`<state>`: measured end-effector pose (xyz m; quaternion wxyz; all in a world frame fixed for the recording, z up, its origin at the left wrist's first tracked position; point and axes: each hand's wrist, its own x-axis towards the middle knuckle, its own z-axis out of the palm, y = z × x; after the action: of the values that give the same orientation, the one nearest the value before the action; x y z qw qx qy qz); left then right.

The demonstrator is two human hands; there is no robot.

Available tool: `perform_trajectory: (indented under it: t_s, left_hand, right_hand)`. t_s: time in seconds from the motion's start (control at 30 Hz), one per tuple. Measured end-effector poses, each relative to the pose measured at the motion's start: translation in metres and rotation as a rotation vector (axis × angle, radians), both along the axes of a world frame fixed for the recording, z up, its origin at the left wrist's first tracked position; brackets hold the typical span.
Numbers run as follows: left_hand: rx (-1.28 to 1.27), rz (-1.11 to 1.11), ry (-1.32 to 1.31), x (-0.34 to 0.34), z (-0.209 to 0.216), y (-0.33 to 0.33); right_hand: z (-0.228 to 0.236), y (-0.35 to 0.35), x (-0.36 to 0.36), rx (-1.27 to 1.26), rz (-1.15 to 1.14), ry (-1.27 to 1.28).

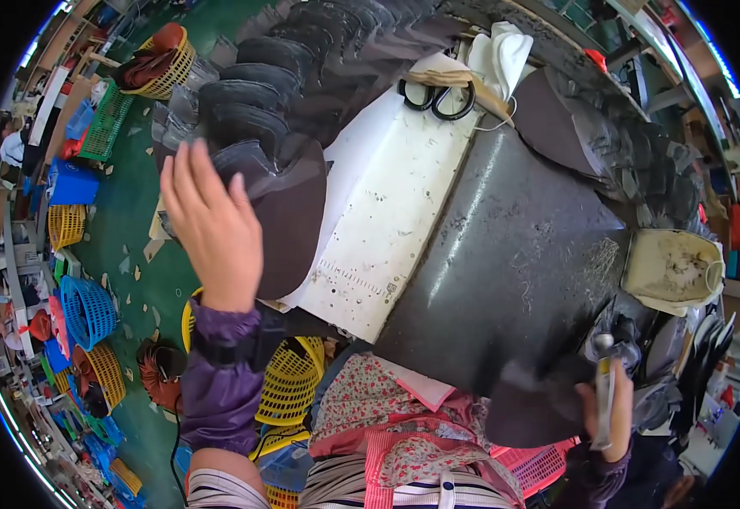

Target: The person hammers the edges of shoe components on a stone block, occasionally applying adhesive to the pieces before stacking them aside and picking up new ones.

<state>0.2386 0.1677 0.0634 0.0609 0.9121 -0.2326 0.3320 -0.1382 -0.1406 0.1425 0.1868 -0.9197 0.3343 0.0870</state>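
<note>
My left hand (211,229) hovers with its fingers stretched out, at the edge of overlapping dark brown sheet pieces (289,233). Its fingers are apart and hold nothing; I cannot tell whether the fingertips touch the pieces. At the right front, my right hand (616,416) is closed around a slim hand tool (605,399) with a shiny rounded metal head, which looks like a small hammer. Beside that hand a dark brown curved piece (531,416) hangs at the table's front edge, partly blurred. I cannot tell whether my right fingers touch it.
Black-handled scissors (438,100) lie on the white board (378,229). Thread scraps dot the dark tabletop (497,246). A pale bin (671,263) stands at the right, below more stacked dark pieces (591,127). Yellow (289,382) and blue baskets (88,312) stand on the green floor.
</note>
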Motion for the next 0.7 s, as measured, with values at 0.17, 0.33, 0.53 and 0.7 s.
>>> perform_trajectory:
  t_s: [0.17,0.33,0.53,0.7]
  left_hand:
    - [-0.08,-0.13,0.561,0.01,0.021,0.023]
    - [-0.637,-0.482,1.076,-0.013,0.037,0.007]
    - [-0.814,-0.322,2.215,-0.119,0.028,-0.075]
    - [-0.248,-0.75,1.446,-0.178,-0.014,-0.094]
  right_hand:
    - [-0.028,-0.066,-0.037,-0.285,0.077,-0.116]
    - [-0.034,-0.079,-0.05,-0.283,-0.125,-0.324]
    - [0.004,-0.032,0.006,-0.387,0.01,-0.334]
    - [0.011,0.009,0.041,0.216,0.15,-0.246]
